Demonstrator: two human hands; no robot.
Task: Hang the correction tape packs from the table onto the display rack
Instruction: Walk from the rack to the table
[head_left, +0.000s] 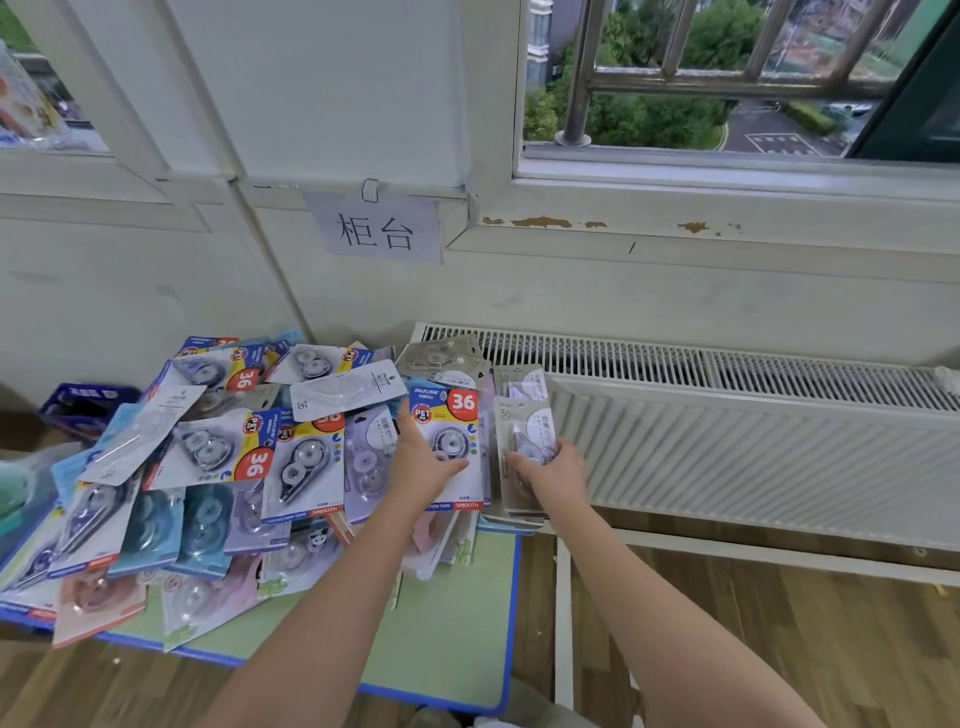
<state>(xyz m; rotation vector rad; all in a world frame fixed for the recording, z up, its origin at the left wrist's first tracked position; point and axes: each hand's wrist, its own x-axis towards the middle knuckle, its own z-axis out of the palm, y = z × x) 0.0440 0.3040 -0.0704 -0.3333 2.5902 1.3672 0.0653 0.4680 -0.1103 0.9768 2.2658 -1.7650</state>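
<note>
Nearest to us, a green table (457, 613) with a blue edge carries a loose heap of correction tape packs (218, 467), overlapping at all angles and covering most of its top. Our left hand (422, 470) lies over a white pack with a red "36" disc (448, 447) at the right side of the heap, thumb across its lower face and fingers at its left edge; we cannot tell whether the pack is lifted clear of the pile. Just beside it, our right hand (548, 470) grips a grey-beige pack (522, 441) upright at the table's right edge, fingers curled over its clear blister, with similar grey packs directly behind it. Left of the table, partly hidden by the heap, stands a dark blue crate (85, 405); its contents are not discernible. Beyond the table runs a white radiator (727, 431) below the window sill, and a paper sign (376, 228) is clipped to the wall above the heap.
</note>
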